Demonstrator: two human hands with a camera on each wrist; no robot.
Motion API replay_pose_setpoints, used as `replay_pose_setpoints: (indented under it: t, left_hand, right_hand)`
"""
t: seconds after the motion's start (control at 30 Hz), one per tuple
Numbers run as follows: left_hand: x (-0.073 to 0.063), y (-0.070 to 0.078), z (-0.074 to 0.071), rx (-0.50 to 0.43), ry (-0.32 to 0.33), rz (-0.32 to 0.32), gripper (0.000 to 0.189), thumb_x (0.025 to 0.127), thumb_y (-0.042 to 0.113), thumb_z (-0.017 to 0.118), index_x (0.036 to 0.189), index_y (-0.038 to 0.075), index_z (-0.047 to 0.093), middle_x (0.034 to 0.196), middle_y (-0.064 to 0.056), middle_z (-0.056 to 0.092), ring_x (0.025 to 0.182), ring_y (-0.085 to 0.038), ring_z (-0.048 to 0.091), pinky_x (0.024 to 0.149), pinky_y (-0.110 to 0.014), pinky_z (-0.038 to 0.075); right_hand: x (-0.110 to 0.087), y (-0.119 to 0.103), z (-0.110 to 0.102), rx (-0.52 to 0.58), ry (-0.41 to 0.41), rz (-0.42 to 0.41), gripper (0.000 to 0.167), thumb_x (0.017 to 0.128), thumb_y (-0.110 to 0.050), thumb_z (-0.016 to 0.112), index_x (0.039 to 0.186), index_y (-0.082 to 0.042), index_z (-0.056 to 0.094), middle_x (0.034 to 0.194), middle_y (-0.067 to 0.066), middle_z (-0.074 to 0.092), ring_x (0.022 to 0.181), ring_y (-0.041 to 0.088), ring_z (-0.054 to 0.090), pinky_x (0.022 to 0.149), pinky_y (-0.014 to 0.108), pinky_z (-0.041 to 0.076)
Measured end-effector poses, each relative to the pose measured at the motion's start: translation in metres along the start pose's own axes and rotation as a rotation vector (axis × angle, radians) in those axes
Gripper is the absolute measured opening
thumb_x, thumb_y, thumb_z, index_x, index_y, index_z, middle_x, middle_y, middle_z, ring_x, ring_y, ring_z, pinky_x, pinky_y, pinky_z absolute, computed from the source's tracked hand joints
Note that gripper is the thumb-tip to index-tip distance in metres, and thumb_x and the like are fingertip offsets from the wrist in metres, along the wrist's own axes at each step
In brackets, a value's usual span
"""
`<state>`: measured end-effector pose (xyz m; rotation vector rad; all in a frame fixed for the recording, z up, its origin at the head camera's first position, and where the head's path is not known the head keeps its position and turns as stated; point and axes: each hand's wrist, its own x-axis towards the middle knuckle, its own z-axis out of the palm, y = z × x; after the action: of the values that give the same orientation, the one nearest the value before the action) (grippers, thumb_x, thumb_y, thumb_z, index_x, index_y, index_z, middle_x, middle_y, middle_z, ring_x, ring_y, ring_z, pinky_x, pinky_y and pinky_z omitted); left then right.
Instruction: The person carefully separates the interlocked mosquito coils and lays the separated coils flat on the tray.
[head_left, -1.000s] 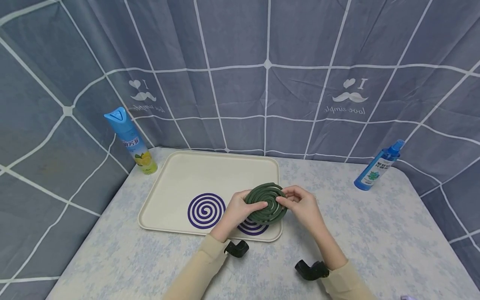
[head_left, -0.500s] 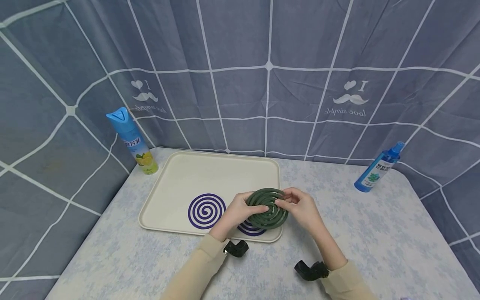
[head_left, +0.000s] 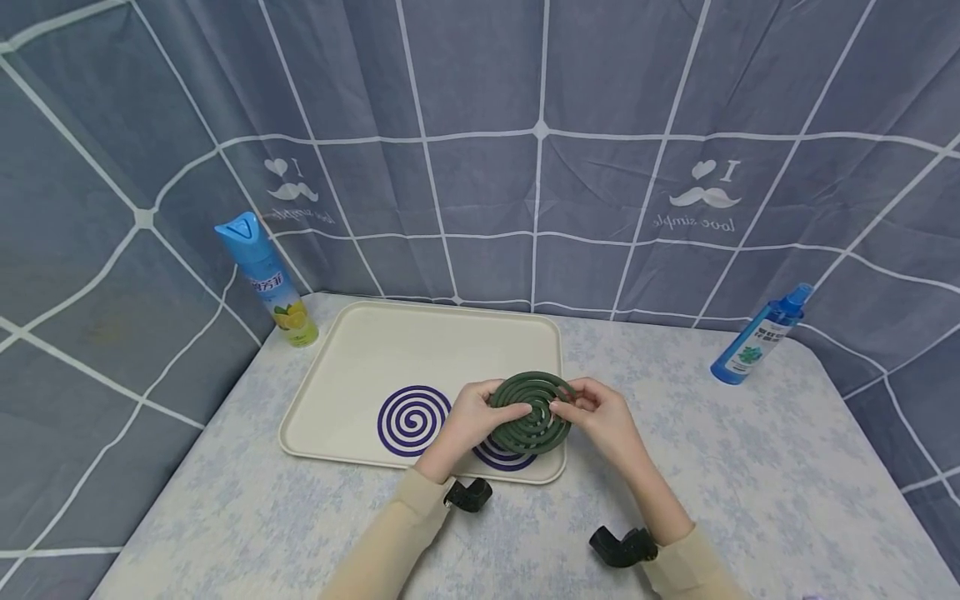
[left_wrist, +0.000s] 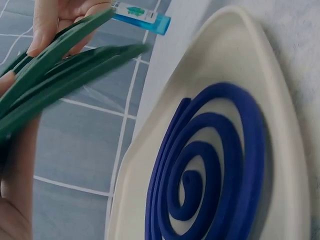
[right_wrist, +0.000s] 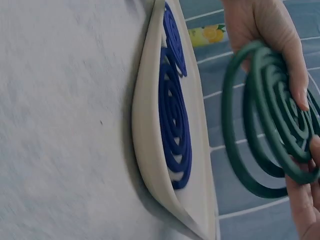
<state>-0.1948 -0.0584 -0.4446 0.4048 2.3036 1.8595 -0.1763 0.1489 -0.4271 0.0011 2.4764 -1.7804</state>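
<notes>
A green mosquito coil (head_left: 517, 435) is held between both hands above the right part of the cream tray (head_left: 420, 329). My left hand (head_left: 471, 423) pinches its left side, thumb on top. My right hand (head_left: 603, 414) pinches the opposite side. Its green rings (right_wrist: 230, 120) spread apart on one side in the right wrist view; whether these are two coils interlocked, I cannot tell. Below, a purple-blue mosquito coil (head_left: 502, 459) lies on the tray, partly hidden by the green one. Another purple-blue coil (head_left: 384, 421) rests left of it.
A blue and yellow spray can (head_left: 272, 282) stands at the back left. At the back right is a blue spray bottle (head_left: 759, 336). The patterned tabletop (head_left: 750, 467) meets a grey-blue curtain (head_left: 480, 192) behind and at both sides.
The green coil dips slightly toward me, then rises a little, its tilt shifting between the fingers. Both hands keep their hold and nearly the same place.
</notes>
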Motion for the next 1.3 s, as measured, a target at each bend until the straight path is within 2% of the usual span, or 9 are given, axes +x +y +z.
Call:
replay_pose_setpoints:
  t: [0.1,0.23,0.4,0.6,0.73,0.93,1.1,1.23,1.3]
  left_hand:
    - [0.001,0.001,-0.001,0.055,-0.053,0.001,0.025,0.085,0.019,0.077,0.104,0.002,0.075,0.097,-0.014,0.075,0.08,-0.006,0.067,0.075,-0.024,0.057]
    - [0.002,0.0,-0.002,0.1,-0.104,-0.002,0.025,0.085,0.02,0.078,0.103,0.003,0.075,0.098,-0.012,0.076,0.08,-0.006,0.066,0.074,-0.023,0.056]
    - [0.001,-0.003,0.0,0.025,-0.097,-0.015,0.032,0.086,0.017,0.076,0.114,0.001,0.071,0.104,-0.015,0.074,0.087,-0.01,0.068,0.079,-0.025,0.057]
    - [-0.002,-0.008,0.005,-0.115,-0.034,-0.078,0.038,0.087,0.013,0.075,0.122,-0.001,0.066,0.111,-0.019,0.072,0.09,-0.009,0.068,0.08,-0.026,0.057]
    - [-0.002,-0.008,0.005,-0.088,-0.031,-0.083,0.033,0.087,0.012,0.075,0.116,-0.002,0.069,0.105,-0.02,0.073,0.083,-0.008,0.068,0.076,-0.026,0.058]
    - [-0.001,-0.005,0.004,-0.029,-0.119,-0.07,0.03,0.085,0.012,0.076,0.112,-0.002,0.071,0.098,-0.018,0.075,0.077,-0.005,0.066,0.073,-0.023,0.057]
    - [-0.003,-0.007,0.008,-0.179,-0.094,-0.13,0.035,0.086,0.009,0.074,0.118,0.0,0.068,0.102,-0.01,0.074,0.084,-0.007,0.067,0.076,-0.027,0.058]
    - [-0.003,-0.009,0.008,-0.314,-0.026,-0.155,0.039,0.085,0.005,0.073,0.122,-0.003,0.065,0.098,-0.003,0.072,0.085,-0.009,0.068,0.079,-0.028,0.058]
    - [-0.003,-0.009,0.007,-0.371,-0.028,-0.156,0.041,0.086,0.005,0.071,0.125,-0.005,0.061,0.1,-0.002,0.071,0.088,-0.009,0.068,0.082,-0.028,0.058]
  right_hand:
    - [0.001,-0.001,-0.002,-0.104,-0.037,-0.058,0.026,0.086,-0.015,0.076,0.109,-0.007,0.069,0.103,0.007,0.073,0.091,0.012,0.068,0.076,0.025,0.053]
    - [0.003,-0.002,-0.004,-0.169,-0.09,-0.114,0.024,0.086,-0.015,0.076,0.109,-0.009,0.07,0.1,0.008,0.074,0.089,0.017,0.068,0.072,0.029,0.055]
    - [0.004,-0.002,-0.003,-0.114,-0.074,-0.077,0.024,0.088,-0.012,0.074,0.11,-0.006,0.068,0.092,0.007,0.073,0.081,0.017,0.069,0.071,0.028,0.055]
    - [0.004,-0.001,0.001,-0.012,-0.024,-0.017,0.025,0.089,-0.01,0.073,0.111,-0.002,0.065,0.087,0.005,0.073,0.079,0.013,0.069,0.076,0.026,0.055]
    - [0.002,-0.001,0.002,-0.034,-0.022,-0.024,0.025,0.088,-0.011,0.074,0.11,-0.004,0.066,0.093,0.007,0.074,0.081,0.013,0.069,0.076,0.026,0.055]
    - [0.001,-0.003,0.002,-0.157,-0.06,-0.103,0.026,0.087,-0.015,0.075,0.111,-0.009,0.069,0.104,0.008,0.073,0.093,0.018,0.068,0.076,0.029,0.055]
    - [0.001,-0.004,0.003,-0.119,-0.05,-0.094,0.028,0.088,-0.018,0.075,0.114,-0.009,0.069,0.108,0.008,0.072,0.093,0.015,0.067,0.078,0.028,0.055]
    - [0.001,-0.002,0.003,-0.027,-0.03,-0.058,0.028,0.089,-0.016,0.074,0.114,-0.004,0.068,0.101,0.008,0.073,0.084,0.01,0.067,0.078,0.025,0.055]
    - [0.0,-0.001,0.002,0.0,-0.023,-0.05,0.028,0.089,-0.016,0.074,0.112,-0.002,0.068,0.096,0.006,0.073,0.081,0.008,0.068,0.078,0.024,0.055]
